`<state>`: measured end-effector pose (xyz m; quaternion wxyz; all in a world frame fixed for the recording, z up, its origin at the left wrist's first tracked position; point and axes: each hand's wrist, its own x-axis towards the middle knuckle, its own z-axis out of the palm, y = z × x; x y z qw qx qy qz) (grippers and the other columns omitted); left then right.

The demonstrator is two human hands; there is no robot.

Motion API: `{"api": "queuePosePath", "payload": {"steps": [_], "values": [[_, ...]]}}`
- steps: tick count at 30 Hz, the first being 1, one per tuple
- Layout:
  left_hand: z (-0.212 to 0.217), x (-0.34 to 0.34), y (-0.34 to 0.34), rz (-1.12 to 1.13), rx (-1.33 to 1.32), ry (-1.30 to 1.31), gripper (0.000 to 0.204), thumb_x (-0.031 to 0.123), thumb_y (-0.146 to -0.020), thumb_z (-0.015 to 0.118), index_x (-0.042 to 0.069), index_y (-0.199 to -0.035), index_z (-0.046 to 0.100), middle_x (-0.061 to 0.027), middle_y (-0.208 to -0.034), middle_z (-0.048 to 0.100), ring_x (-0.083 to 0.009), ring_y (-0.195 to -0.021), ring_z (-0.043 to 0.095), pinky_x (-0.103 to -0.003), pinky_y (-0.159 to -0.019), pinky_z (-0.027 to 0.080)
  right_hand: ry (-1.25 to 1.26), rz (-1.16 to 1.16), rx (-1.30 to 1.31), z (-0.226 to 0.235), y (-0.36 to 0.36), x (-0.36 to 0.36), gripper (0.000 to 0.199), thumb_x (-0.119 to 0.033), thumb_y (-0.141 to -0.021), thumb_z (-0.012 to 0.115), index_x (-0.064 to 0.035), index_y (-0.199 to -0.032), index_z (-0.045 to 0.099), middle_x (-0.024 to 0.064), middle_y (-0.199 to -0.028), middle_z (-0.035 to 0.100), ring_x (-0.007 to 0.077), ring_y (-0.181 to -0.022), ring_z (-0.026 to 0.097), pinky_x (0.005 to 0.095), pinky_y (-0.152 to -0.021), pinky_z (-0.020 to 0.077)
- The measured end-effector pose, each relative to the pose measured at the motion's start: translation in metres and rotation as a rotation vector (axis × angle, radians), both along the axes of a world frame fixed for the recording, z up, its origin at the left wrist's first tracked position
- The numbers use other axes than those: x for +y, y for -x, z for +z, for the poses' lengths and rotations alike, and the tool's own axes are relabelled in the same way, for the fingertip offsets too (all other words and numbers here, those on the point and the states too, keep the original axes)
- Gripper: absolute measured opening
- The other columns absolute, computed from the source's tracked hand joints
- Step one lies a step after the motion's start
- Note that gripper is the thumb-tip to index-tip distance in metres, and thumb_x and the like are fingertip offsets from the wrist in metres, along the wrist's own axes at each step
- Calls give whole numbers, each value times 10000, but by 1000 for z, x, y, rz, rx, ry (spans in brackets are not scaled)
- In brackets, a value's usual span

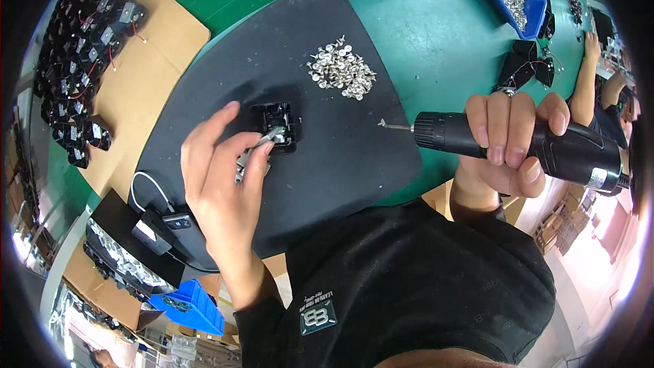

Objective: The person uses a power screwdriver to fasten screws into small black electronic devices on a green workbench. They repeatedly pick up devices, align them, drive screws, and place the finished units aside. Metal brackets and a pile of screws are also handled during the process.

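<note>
My left hand (228, 177) pinches a slim metal tool (267, 139), which looks like tweezers, between thumb and fingers. Its tip reaches into a small black plastic housing (287, 144) on the dark mat, where a bit of green shows, perhaps a circuit board. The fingers hide part of the housing. My right hand (507, 140) is wrapped round a black electric screwdriver (443, 133), held level above the mat's right edge. A small screw (383, 123) sits at the end of its bit, apart from the housing, pointing left.
A pile of silvery screws (342, 71) lies on the black mat (327, 191). Finished-looking black housings crowd a cardboard sheet (163, 20) at left. A blue bin (535, 1) of screws stands far right, near black parts (521, 61) and another person's arm (586, 88).
</note>
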<state>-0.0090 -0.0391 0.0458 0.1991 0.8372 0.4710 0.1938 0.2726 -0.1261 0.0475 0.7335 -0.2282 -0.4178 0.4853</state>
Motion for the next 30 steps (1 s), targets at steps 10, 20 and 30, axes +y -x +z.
{"api": "queuePosePath", "payload": {"steps": [10, 20, 30], "values": [[-3, 29, -14, -202, 44, 166, 221, 12, -679, 749, 52, -874, 653, -97, -1014, 645, -283, -898, 621, -399, -812, 469, 20, 7, -33, 2, 2, 1, 449, -124, -865, 640, -194, -1239, 401, -19, -785, 513, 127, -712, 512, 310, -692, 424], [-9, 28, -19, -122, -51, 188, 324, 14, -701, 739, 46, -1018, 682, -102, -998, 629, -261, -888, 605, -340, -796, 466, -27, 64, 45, 11, 7, 14, 439, -110, -857, 669, -201, -1227, 452, -21, -789, 541, 117, -733, 537, 286, -702, 431], [-8, -4, -42, -371, -171, -57, 414, 268, -557, 821, 117, -930, 726, 21, -908, 626, -185, -827, 540, -345, -779, 335, -11, 94, 93, 21, 14, 15, 398, -91, -816, 721, -149, -1163, 535, -13, -796, 614, 96, -710, 600, 252, -724, 486]]}}
